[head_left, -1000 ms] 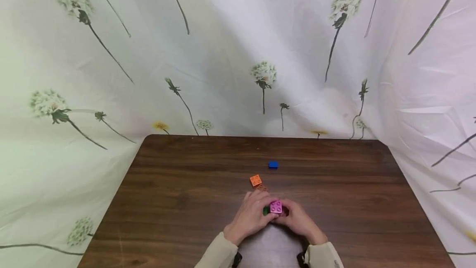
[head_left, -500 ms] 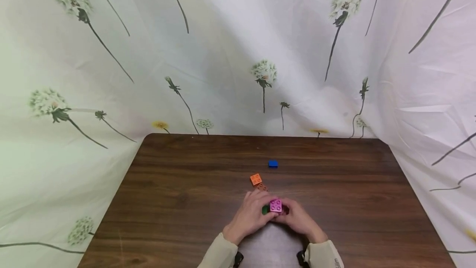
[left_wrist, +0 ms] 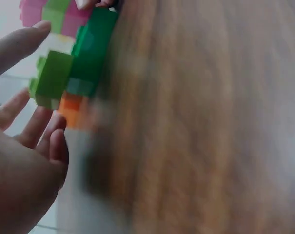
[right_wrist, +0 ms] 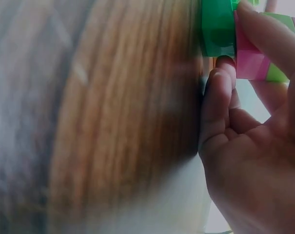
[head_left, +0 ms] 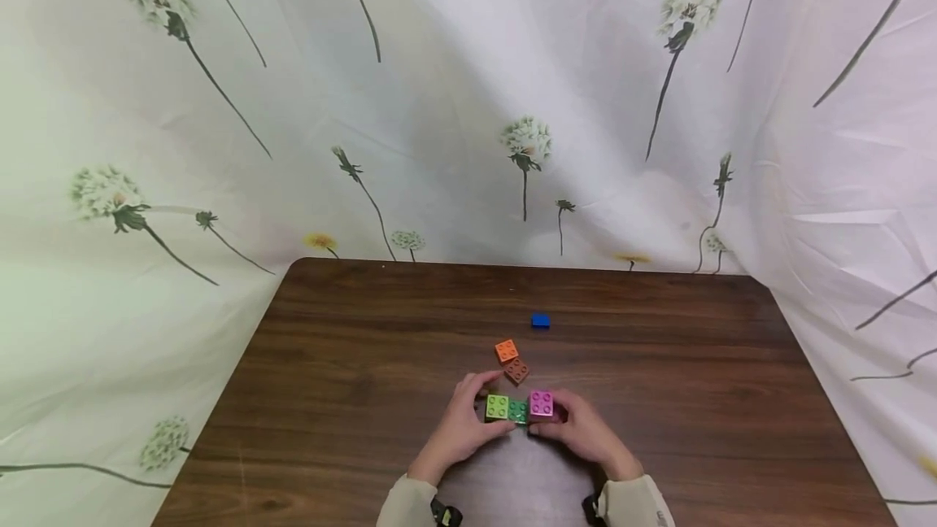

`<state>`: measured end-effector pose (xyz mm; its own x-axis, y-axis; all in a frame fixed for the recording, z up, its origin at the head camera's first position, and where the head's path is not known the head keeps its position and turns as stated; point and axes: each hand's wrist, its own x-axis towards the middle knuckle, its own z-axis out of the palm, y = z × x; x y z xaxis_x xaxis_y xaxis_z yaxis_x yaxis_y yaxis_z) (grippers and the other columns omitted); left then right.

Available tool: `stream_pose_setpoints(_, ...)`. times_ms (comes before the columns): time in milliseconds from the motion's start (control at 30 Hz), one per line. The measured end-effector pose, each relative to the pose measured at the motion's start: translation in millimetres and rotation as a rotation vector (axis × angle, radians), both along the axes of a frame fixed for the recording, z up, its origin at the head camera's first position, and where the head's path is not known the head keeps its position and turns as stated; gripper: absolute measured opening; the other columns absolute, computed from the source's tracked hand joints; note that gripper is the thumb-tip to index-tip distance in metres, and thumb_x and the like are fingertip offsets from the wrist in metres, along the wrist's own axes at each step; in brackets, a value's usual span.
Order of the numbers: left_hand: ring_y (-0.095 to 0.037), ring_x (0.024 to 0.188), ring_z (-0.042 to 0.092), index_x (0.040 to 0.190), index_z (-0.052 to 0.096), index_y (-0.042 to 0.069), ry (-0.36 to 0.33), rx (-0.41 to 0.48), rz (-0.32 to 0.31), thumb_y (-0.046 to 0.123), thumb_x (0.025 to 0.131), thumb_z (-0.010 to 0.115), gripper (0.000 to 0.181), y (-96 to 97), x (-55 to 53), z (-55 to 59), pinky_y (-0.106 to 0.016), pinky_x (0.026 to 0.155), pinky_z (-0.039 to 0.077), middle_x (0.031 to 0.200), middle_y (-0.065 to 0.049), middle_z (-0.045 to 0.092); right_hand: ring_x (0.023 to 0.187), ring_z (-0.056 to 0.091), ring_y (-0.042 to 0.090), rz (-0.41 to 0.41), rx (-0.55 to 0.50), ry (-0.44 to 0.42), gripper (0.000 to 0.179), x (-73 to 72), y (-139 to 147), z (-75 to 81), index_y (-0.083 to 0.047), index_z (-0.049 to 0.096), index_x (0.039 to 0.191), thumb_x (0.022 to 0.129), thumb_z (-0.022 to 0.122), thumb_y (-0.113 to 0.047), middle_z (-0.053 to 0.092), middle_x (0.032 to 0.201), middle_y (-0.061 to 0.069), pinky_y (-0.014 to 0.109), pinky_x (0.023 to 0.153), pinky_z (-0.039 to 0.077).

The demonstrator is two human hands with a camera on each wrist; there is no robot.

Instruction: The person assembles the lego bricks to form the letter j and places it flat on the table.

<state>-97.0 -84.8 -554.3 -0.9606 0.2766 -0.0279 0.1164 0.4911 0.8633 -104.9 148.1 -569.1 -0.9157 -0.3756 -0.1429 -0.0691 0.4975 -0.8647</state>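
A dark green toy building brick (head_left: 518,411) lies near the front middle of the table, with a lime brick (head_left: 498,407) on its left end. On its right end stands a stack of pink, lime and pink bricks, topped by a pink brick (head_left: 542,402). My left hand (head_left: 463,428) is spread around the lime brick, its thumb apart from that brick in the left wrist view (left_wrist: 15,48). With thumb and fingers, my right hand (head_left: 581,428) holds the pink stack; the right wrist view shows the thumb against the lower pink brick (right_wrist: 252,56).
Just behind the hands, a brown brick (head_left: 516,371) lies at the corner of an orange brick (head_left: 506,350). Farther back is a blue brick (head_left: 540,321). A flower-printed cloth (head_left: 439,145) hangs behind the dark wooden table (head_left: 351,332).
My left hand has moved left off the pink stack and its fingers have spread, uncovering the lime brick and the brown brick. The right hand keeps its place at the stack.
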Motion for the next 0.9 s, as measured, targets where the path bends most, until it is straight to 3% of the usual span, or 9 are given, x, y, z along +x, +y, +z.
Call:
stream_pose_setpoints(267,-0.022,0.111,0.053,0.122,0.06,0.016,-0.084,-0.062,-0.054,0.023,0.079,0.079,0.047,-10.1,-5.8,-11.4,-0.042,0.092,0.045,0.122,-0.002,0.061,0.102,0.058,0.018,0.017,-0.022,-0.008,0.045,3.6,-5,1.8,-0.013,0.064,0.12,0.08,0.077,-0.031,0.066,0.11,0.001,0.036,0.088,0.045)
stream_pose_setpoints(433,-0.02,0.108,0.053,0.114,0.064,0.019,-0.082,-0.082,-0.063,0.025,0.079,0.078,0.038,-11.2,-7.7,-11.0,-0.042,0.09,0.043,0.115,0.002,0.064,0.09,0.055,0.015,0.037,-0.019,-0.036,0.054,0.1,0,2.5,-0.009,0.059,0.126,0.077,0.08,-0.022,0.062,0.103,0.003,0.028,0.077,0.046)
stream_pose_setpoints(533,-0.021,0.108,0.054,0.114,0.064,0.019,-0.087,-0.088,-0.059,0.024,0.079,0.079,0.038,-11.5,-7.3,-11.2,-0.043,0.091,0.044,0.115,0.002,0.064,0.084,0.053,0.015,0.07,-0.091,-0.107,0.053,-3.7,9,5.2,-0.005,0.056,0.128,0.079,0.075,-0.008,0.059,0.098,0.006,0.023,0.071,0.046)
stream_pose_setpoints(700,-0.021,0.11,0.054,0.114,0.063,0.02,-0.1,-0.099,-0.055,0.023,0.079,0.078,0.038,-10.4,-6.2,-12.2,-0.045,0.092,0.045,0.115,0.002,0.063,0.093,0.059,0.018,0.128,-0.22,-0.202,0.048,-11.2,24,8.0,0.003,0.052,0.129,0.082,0.061,0.007,0.061,0.108,0.016,0.025,0.077,0.052)
stream_pose_setpoints(800,-0.021,0.109,0.054,0.115,0.063,0.019,-0.096,-0.101,-0.058,0.021,0.08,0.078,0.038,-10.4,-6.2,-11.6,-0.045,0.092,0.045,0.116,0.001,0.063,0.092,0.063,0.015,0.087,-0.208,-0.166,0.038,-17.5,26,5.4,0.003,0.055,0.125,0.087,0.06,0.002,0.063,0.113,0.019,0.026,0.073,0.053)
stream_pose_setpoints(900,-0.021,0.11,0.054,0.115,0.063,0.019,-0.097,-0.105,-0.055,0.019,0.08,0.077,0.038,-11.4,-6.4,-10.2,-0.045,0.092,0.045,0.116,0.001,0.063,0.085,0.063,0.011,-0.034,-0.139,-0.094,0.028,-25.7,20,2.6,-0.002,0.06,0.117,0.091,0.063,-0.009,0.066,0.109,0.015,0.026,0.067,0.052)
